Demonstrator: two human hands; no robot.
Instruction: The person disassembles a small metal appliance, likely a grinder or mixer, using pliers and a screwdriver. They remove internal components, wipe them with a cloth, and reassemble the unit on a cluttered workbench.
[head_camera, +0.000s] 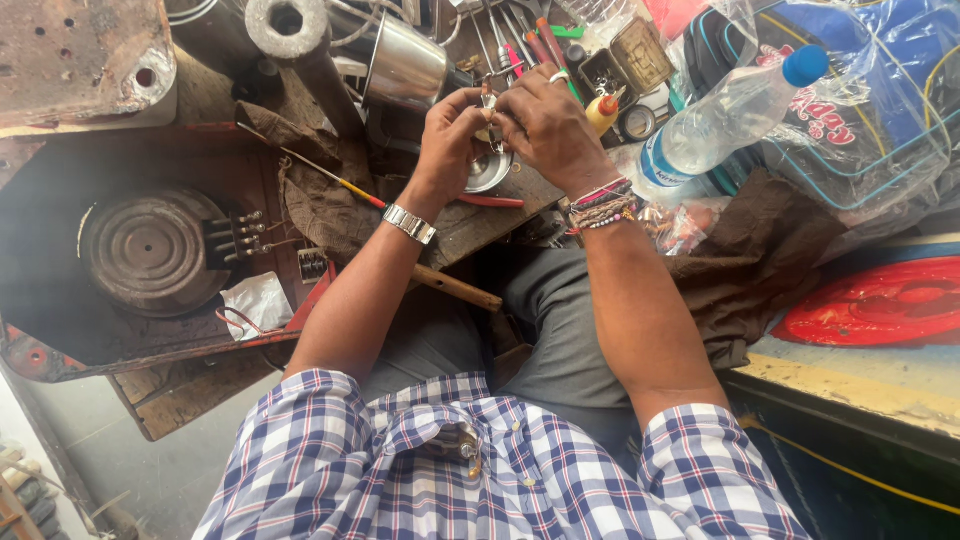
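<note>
A small metal part (489, 104) sat pinched between the fingertips of both hands, left hand (450, 135) and right hand (545, 125) closed on it above a shallow steel dish (488, 172) near the desk's front edge, best worked low over that dish.

A small metal part (489, 104) is pinched between the left hand (447, 135) and right hand (545, 125); fingers cover most of it, so its kind cannot be told. The shallow metal dish (490, 172) below is partly hidden behind the left hand. The red lid (880, 303) and blue bag (880, 90) run off the right edge. The tools (520, 40) at the top edge are cut off and jumbled.
</note>
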